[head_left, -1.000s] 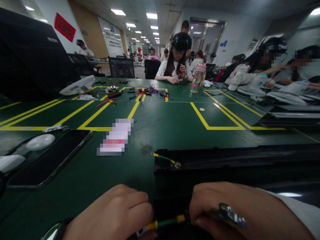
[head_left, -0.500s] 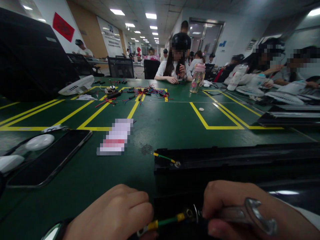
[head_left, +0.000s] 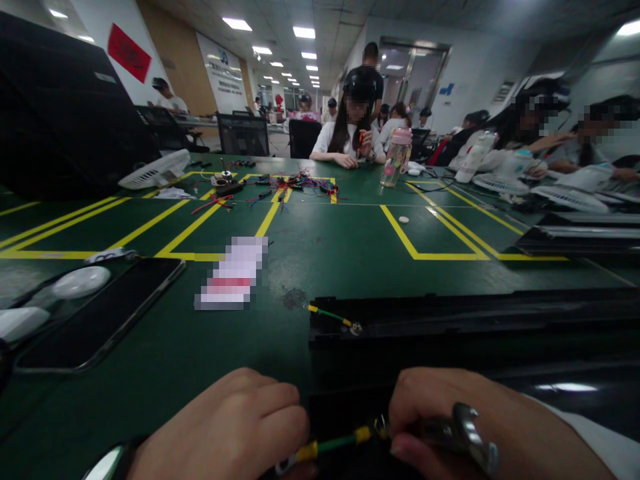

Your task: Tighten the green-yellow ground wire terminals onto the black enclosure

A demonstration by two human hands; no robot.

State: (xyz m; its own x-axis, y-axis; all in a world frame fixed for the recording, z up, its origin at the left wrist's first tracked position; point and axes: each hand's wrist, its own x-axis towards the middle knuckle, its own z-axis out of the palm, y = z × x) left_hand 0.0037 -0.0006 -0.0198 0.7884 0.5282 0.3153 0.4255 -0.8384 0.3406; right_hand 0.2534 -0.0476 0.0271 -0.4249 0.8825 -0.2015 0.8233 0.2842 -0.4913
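My left hand point(head_left: 240, 427) is closed at the bottom centre, its fingers on the near end of a short green wire point(head_left: 340, 443) with yellow sleeves. The wire's other end lies at a black panel by a metal fastener. My right hand point(head_left: 445, 413) is closed round a metal wrench point(head_left: 467, 433), its fingertips beside that fastener. Just beyond lies a long black panel point(head_left: 475, 317), with a second green wire point(head_left: 333, 315) joined to it by a screw.
On the green table are a phone point(head_left: 107, 313) at left, a blurred paper point(head_left: 233, 273), tangled wires point(head_left: 300, 183) and a pink-lidded bottle point(head_left: 395, 157). A person point(head_left: 350, 133) sits opposite; others sit at right.
My right hand and the wrench have moved left, closer to the wire's far end, and the wrench has tilted. My left hand has hardly moved.
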